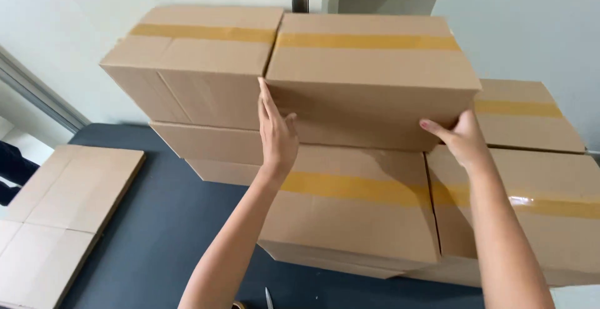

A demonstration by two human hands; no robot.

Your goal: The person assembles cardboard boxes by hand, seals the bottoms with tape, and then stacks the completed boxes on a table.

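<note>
Both hands clasp the top taped carton [369, 78]: left hand [277, 135] flat on its near-left corner, right hand [464, 138] gripping near-right, long axis crosswise.

Stacked cardboard boxes [350, 221] fill the right and centre, blocking any way through; open dark table [162, 221] lies at left, between the stack and flat cardboard sheets [62, 203]

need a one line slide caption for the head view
Both hands, left and right, grip a taped cardboard box atop stacked boxes.
</note>
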